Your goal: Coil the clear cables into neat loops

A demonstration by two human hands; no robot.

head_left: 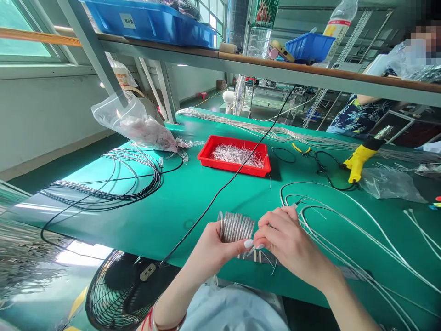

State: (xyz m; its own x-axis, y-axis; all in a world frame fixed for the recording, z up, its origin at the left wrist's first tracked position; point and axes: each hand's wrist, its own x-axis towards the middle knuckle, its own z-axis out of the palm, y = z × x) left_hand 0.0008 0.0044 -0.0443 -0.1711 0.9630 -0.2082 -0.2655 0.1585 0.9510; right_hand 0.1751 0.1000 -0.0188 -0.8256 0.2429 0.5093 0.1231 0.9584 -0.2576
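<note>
Hands: The left hand (pixel 212 257) and the right hand (pixel 287 241) are held together, almost touching. The wire bundle (pixel 237 227) is clamped by the left hand between thumb and fingers. The right fingertips (pixel 267 225) are pressed against the bundle's side, but whether strands are pinched by them cannot be told.

Things: The wire bundle, silver strands bent into close parallel loops, is held in front of the red tray (pixel 234 167), on the person's side. Thin loose ends are seen just below the hands. Long white wires (pixel 361 230) are laid to the right of the hands, and a black cable (pixel 220 197) is run past the left hand toward the red tray.

Rest: Cut silver strands (pixel 237 156) are heaped inside the red tray. To its right, yellow-handled pliers (pixel 301 149) and a yellow heat gun (pixel 358 158) are laid on the green bench (pixel 186 202). To its left, a wire coil (pixel 113 184) and a plastic bag (pixel 134 124) are placed. A blue bin (pixel 144 23) is shelved beyond it, and a co-worker (pixel 361 110) is seated far to its right. A fan (pixel 127 289) is set below the bench edge.

Handling: The loops are best kept square by an even grip, with single strands separated by the fingertips and not tugged, as thin wire is easily kinked.
</note>
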